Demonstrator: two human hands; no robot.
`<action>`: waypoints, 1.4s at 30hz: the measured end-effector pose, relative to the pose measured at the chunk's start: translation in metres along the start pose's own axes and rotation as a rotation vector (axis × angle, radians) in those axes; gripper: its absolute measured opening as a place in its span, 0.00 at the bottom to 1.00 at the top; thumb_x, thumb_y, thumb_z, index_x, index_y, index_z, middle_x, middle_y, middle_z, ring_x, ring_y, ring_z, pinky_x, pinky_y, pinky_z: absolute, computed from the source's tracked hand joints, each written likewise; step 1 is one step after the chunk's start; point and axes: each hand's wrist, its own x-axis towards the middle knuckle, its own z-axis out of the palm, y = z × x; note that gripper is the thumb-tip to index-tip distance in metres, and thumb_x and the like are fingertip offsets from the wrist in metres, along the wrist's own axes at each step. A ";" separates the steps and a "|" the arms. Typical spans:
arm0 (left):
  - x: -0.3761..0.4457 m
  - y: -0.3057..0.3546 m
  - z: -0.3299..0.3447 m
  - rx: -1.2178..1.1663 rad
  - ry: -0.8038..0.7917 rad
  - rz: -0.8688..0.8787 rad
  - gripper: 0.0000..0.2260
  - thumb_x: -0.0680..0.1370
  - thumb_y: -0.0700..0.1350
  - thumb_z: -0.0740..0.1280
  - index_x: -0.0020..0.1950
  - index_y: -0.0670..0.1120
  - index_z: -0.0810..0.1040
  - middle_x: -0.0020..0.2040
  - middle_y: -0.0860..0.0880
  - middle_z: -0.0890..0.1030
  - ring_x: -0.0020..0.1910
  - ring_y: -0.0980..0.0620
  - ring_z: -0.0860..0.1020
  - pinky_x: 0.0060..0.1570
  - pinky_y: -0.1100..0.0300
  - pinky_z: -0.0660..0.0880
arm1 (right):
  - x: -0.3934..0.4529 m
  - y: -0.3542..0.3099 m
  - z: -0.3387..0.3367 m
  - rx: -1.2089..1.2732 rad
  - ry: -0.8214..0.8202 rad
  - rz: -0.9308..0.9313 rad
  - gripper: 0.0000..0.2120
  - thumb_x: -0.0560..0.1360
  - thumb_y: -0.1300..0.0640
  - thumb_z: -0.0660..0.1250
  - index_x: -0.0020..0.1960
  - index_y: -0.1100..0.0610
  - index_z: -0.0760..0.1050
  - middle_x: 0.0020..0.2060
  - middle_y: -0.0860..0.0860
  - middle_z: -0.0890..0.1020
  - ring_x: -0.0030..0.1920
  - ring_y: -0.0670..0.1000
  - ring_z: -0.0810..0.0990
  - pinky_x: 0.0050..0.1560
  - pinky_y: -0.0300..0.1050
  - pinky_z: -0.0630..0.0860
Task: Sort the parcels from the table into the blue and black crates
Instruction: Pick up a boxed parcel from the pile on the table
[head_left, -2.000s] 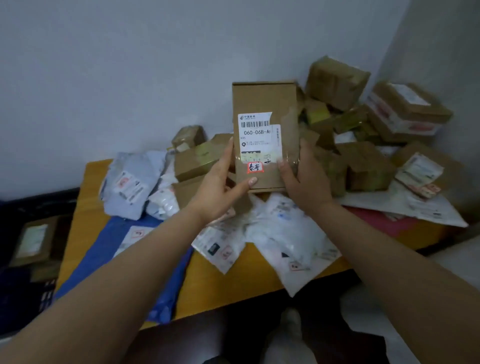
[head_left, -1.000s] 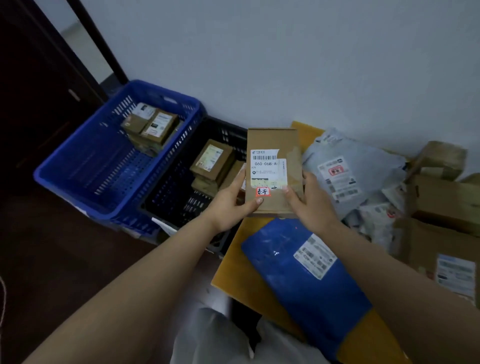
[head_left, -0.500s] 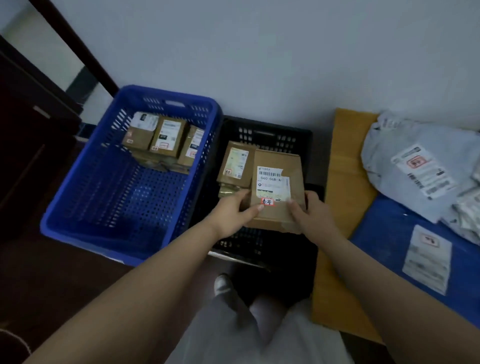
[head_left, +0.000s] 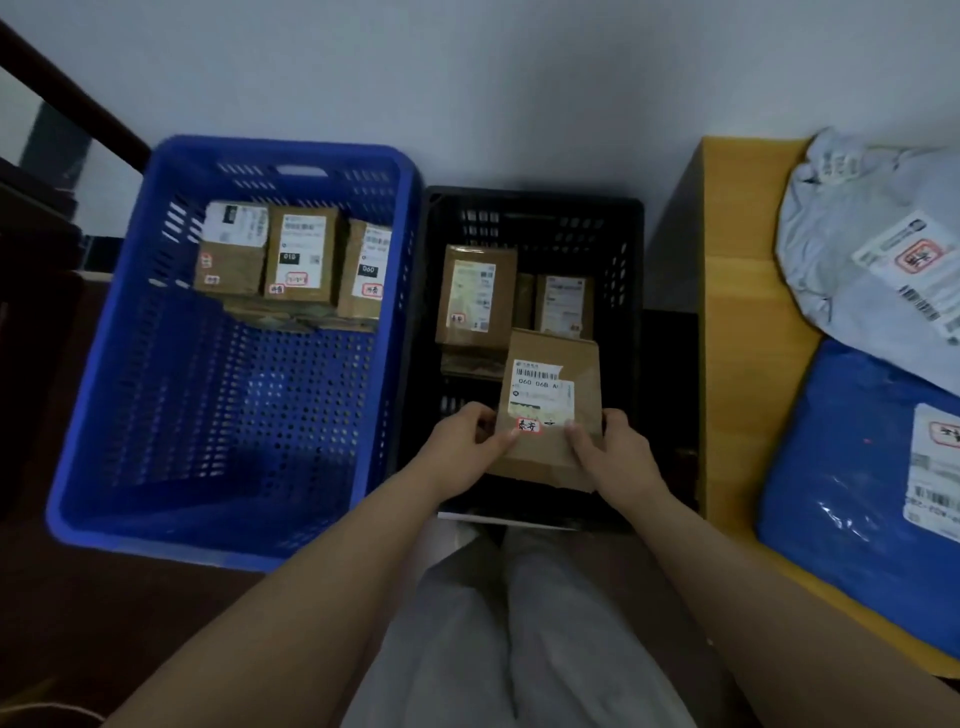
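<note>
A flat brown cardboard parcel (head_left: 553, 364) with a white label and a red sticker is held over the black crate (head_left: 535, 208), label up. My left hand (head_left: 465, 449) pinches its near left corner and my right hand (head_left: 615, 457) pinches its near right corner. Two brown boxes (head_left: 475, 296) lie at the far end of the black crate, one partly behind the held parcel. The blue crate (head_left: 130, 332) stands to the left of the black one, with three labelled brown boxes (head_left: 301, 254) at its far end.
The wooden table (head_left: 727, 291) is on the right, its edge next to the black crate. On it lie a grey plastic mailer (head_left: 852, 280) and a blue plastic mailer (head_left: 841, 467). A white wall is behind the crates. My legs are below.
I turned from the table to the crates with the parcel in both hands. The parcel has come lower over the near part of the black crate.
</note>
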 end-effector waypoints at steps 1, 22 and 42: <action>0.007 0.000 0.002 -0.014 -0.001 -0.004 0.19 0.79 0.54 0.65 0.67 0.46 0.71 0.56 0.51 0.75 0.56 0.53 0.75 0.53 0.57 0.76 | 0.007 0.000 0.001 0.005 -0.006 0.010 0.23 0.80 0.45 0.62 0.66 0.59 0.65 0.57 0.55 0.79 0.53 0.54 0.80 0.49 0.50 0.78; 0.239 0.016 0.022 0.603 0.137 0.018 0.18 0.80 0.52 0.64 0.66 0.44 0.72 0.60 0.40 0.74 0.63 0.40 0.68 0.62 0.50 0.68 | 0.237 0.005 0.026 -0.248 0.097 -0.002 0.33 0.80 0.54 0.61 0.78 0.61 0.49 0.64 0.62 0.71 0.64 0.62 0.71 0.60 0.59 0.73; 0.253 0.021 0.006 0.908 0.002 0.043 0.29 0.80 0.53 0.63 0.78 0.54 0.57 0.69 0.39 0.65 0.68 0.39 0.62 0.65 0.48 0.63 | 0.251 0.006 0.030 -0.492 -0.043 -0.091 0.35 0.76 0.62 0.66 0.77 0.60 0.50 0.76 0.61 0.52 0.73 0.61 0.59 0.68 0.52 0.67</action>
